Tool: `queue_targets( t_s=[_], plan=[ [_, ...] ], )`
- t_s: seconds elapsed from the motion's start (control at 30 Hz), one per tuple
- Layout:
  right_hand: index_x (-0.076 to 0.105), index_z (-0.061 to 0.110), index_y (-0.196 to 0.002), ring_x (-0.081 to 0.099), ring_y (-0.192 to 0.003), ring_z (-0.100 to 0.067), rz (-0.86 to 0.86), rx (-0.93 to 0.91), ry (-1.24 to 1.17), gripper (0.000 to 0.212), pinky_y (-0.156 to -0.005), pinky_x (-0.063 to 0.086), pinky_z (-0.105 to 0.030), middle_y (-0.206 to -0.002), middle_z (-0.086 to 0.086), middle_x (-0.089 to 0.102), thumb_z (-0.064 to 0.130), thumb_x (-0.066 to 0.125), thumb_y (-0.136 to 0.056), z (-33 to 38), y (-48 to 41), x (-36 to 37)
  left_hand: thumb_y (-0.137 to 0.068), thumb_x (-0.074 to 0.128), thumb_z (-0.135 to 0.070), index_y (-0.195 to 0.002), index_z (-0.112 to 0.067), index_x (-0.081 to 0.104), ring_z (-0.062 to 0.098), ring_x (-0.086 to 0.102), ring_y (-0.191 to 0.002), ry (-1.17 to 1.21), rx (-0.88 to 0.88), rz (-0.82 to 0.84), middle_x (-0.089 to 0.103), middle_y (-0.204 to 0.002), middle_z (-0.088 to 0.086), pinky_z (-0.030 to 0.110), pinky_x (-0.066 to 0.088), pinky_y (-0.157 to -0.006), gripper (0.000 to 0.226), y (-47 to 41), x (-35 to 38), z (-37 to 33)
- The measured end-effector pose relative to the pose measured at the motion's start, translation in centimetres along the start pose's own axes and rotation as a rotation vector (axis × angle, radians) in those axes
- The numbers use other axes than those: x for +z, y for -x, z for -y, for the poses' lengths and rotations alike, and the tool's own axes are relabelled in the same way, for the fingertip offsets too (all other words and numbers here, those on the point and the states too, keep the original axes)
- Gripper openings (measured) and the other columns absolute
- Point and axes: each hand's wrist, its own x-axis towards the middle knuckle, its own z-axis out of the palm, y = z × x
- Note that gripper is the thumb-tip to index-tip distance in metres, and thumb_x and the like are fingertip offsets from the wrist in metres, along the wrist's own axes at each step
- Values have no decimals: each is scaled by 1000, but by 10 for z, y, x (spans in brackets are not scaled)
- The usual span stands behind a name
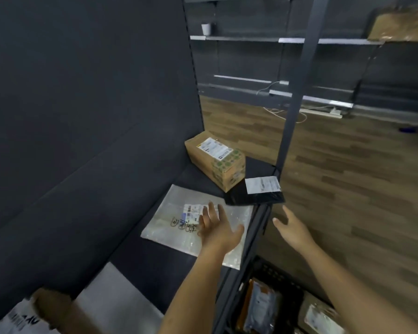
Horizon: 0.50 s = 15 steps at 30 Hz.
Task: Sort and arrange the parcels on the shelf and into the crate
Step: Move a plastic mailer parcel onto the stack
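Observation:
A flat grey plastic mailer [176, 225] with a white label lies on the dark shelf [140, 268]. My left hand [217, 227] hovers over its right part, fingers spread and holding nothing. Beyond it stands a cardboard box [215, 160] with a label on top. A black parcel [256, 191] with a white label overhangs the shelf's front edge. My right hand [292, 230] is open in the air in front of the shelf, just below the black parcel. A black crate [275, 273] under the shelf holds several wrapped parcels [261, 307].
More mailers and a brown parcel [56, 307] lie at the shelf's near left end. A dark upright post [297, 92] rises at the shelf front. Farther shelves carry a white cup [206, 29] and a cardboard box [401, 25]. Cables lie on the wooden floor [348, 165].

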Motion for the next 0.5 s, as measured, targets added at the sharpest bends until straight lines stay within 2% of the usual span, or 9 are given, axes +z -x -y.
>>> queue_targets(
  t_s=[0.13, 0.33, 0.5],
  plan=[
    [20, 27, -150, 39, -135, -27, 3, 85, -116, 61, -99, 38, -36, -152, -4, 34, 40, 47, -96, -2, -33, 22, -90, 39, -61, -154, -13, -2, 32, -12, -147, 46, -3, 30, -14, -161, 11, 45, -3, -119, 89, -30, 22, 12],
    [29, 26, -147, 34, -138, -22, -3, 118, -390, 51, -107, 32, -36, -152, -1, 33, 29, 45, -99, -6, -80, 45, -91, 40, -60, -154, -13, -1, 32, -12, -148, 29, 40, 61, -12, -161, 12, 45, -2, -119, 89, -67, 42, 30],
    [33, 26, -145, 36, -136, -24, -18, 190, -631, 47, -101, 33, -36, -149, -3, 38, 27, 43, -100, -6, -112, 53, -90, 41, -60, -153, -13, 0, 34, -14, -147, 22, 50, 76, -12, -161, 13, 45, -5, -118, 89, -75, 56, 40]
  ],
)
